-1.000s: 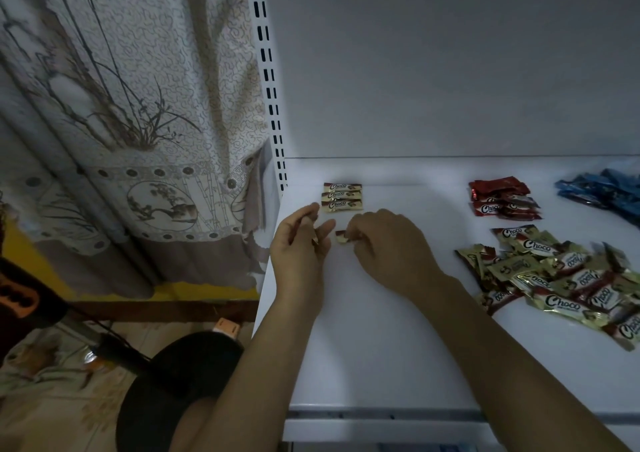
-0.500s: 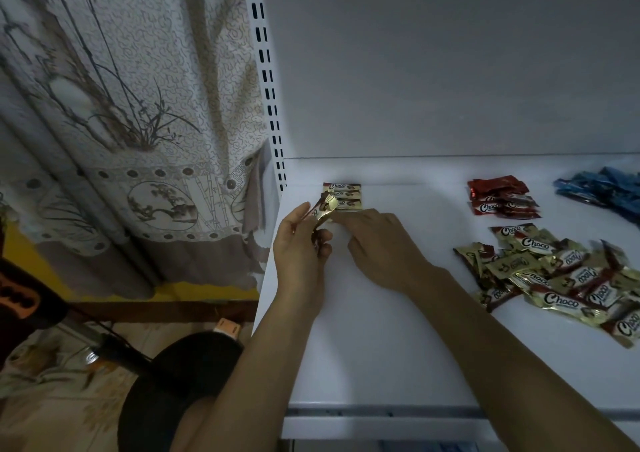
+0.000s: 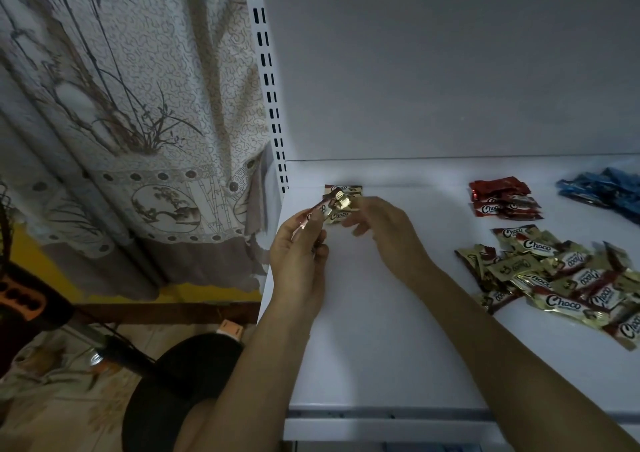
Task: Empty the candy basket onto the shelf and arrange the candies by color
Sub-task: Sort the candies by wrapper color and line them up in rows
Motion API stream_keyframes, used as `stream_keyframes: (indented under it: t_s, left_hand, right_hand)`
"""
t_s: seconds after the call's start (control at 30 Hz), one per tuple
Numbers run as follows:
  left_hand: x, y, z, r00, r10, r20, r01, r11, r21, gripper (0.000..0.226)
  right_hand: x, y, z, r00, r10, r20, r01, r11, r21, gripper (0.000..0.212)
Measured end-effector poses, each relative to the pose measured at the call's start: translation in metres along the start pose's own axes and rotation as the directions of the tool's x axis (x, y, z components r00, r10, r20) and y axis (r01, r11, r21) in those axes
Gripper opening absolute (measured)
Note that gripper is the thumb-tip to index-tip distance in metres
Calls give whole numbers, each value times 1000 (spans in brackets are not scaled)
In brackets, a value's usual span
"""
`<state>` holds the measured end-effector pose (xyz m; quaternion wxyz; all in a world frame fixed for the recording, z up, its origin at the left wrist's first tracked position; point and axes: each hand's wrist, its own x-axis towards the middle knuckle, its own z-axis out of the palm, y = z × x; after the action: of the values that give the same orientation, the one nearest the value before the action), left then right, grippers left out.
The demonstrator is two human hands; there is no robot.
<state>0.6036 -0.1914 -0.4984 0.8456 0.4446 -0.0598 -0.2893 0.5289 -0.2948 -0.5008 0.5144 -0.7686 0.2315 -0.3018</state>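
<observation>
Visibly, gold candies [image 3: 561, 304], red candies [image 3: 502, 202] read "Choco".

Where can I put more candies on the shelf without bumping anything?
Free: the bare middle of the shelf, between the right hand and the red candies, and the front strip along its edge. Crowded: the right side, with red candies, blue candies and the unsorted Choco pile; the back left corner, with the gold stack.

Place: shop-like corner, perhaps in a home.
Shelf: white metal shelf [image 3: 381, 354] is carrying candy piles [image 3: 554, 278].
Left of shelf: slotted upright [image 3: 267, 81] is rising, curtain [image 3: 121, 112] is hanging.
</observation>
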Motion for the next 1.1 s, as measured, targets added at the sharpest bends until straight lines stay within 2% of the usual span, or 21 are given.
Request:
stream_keyframes:
  t_s: [0.03, 0.07, 0.23, 0.37, 0.47, 0.53, 0.63, 0.7, 0.77, 0.87, 0.93, 1.0, 1.1]
  left_hand:
    - [0, 0, 0, 1000, 3, 6, -3, 1000, 23, 11]
    - [-1, 0, 0, 1000, 9, 20, -10, 999, 52, 11]
    - [-6, -5, 1, 991, 56, 124, -81, 975, 207, 11]
    - [-8, -3, 0, 997, 20, 69, -34, 980, 198, 19]
    - [-14, -2, 2, 1000, 19, 13, -21, 992, 121, 21]
    - [-14, 1, 3, 999, -6, -47, 9, 999, 52, 18]
    - [-13, 6, 2, 973, -206, -101, 180, 959, -221, 16]
    - [-17, 10, -5, 960, -266, -84, 222, 912, -345, 18]
    - [-22, 14, -10, 964, -261, -52, 220, 891, -396, 27]
    - [-29, 12, -15, 971, -238, 7, 220, 883, -414, 24]
    - [-30, 8, -16, 977, -212, 29, 208, 909, -361, 36]
    - [-29, 6, -15, 982, -191, 1, 183, 941, -284, 49]
    - [-29, 6, -18, 984, -177, 17, 176, 955, -238, 50]
  right_hand:
    - [-1, -7, -2, 997, 66, 25, -70, 985, 156, 26]
    - [-2, -11, -4, 996, 79, 47, -87, 973, 213, 28]
    - [-5, -14, -5, 998, 64, -20, -54, 943, 329, 15]
    - [-4, -12, -5, 984, 159, -78, -117, 916, 385, 17]
    - [-5, -13, -6, 973, 194, -123, -125, 896, 426, 10]
    - [-4, -11, -5, 970, 194, -147, -135, 931, 338, 14]
    - [-2, 0, -1, 973, 130, -192, -131, 991, 12, 9]
    - [-2, 6, 1, 981, 93, -170, -126, 972, -199, 9]
    - [-3, 11, 2, 988, 38, -152, -89, 936, -340, 8]
    - [-5, 16, 0, 989, -50, -140, -34, 841, -540, 18]
    - [-6, 16, -3, 976, -186, -113, 72, 766, -639, 22]
    - [-7, 13, -4, 941, -335, -58, 224, 740, -634, 20]
    - [-12, 10, -1, 905, -418, 74, 368, 686, -628, 18]
